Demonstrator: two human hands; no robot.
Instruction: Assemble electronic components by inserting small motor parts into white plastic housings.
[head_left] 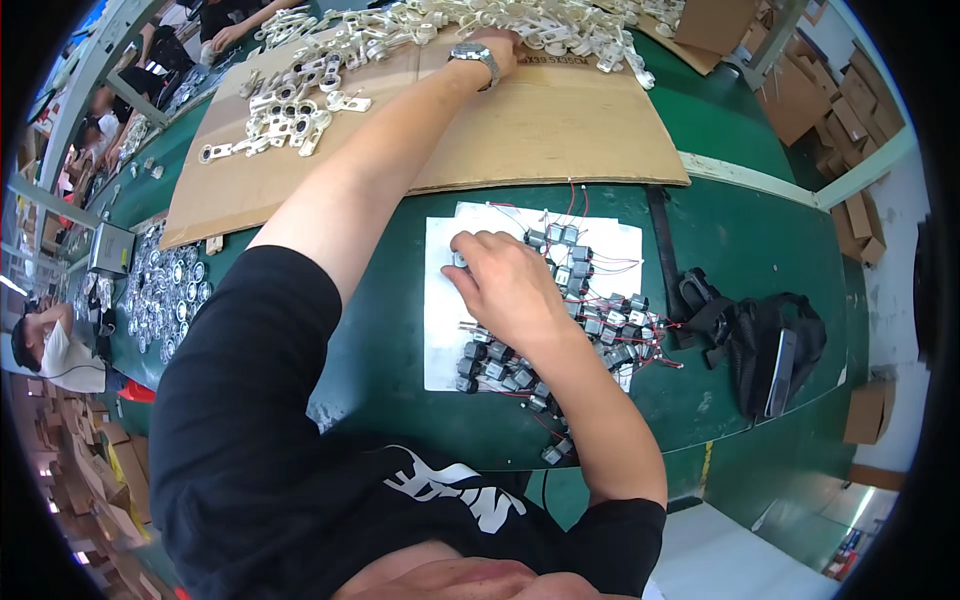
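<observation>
My left arm stretches far across the bench. My left hand (pixel 497 50), with a watch (pixel 474 56) on its wrist, reaches the pile of white plastic parts (pixel 560 22); its fingers are mostly hidden there. Nearer to me, my right hand (pixel 508 288) is over a white sheet (pixel 442 330). Its thumb and fingers are closed around a small grey motor (pixel 459 259), of which only a bit shows. Beside and below that hand, several small motors (pixel 610 322) with thin red wires lie heaped on the sheet, some spilling off its near edge.
The white parts rest on a big flat cardboard sheet (pixel 560 130) covering the far side of the green bench (pixel 385 345). A black bag (pixel 770 345) lies at the right. Many shiny round metal pieces (pixel 165 295) and a metal box (pixel 110 248) are at the left. Other people sit beyond.
</observation>
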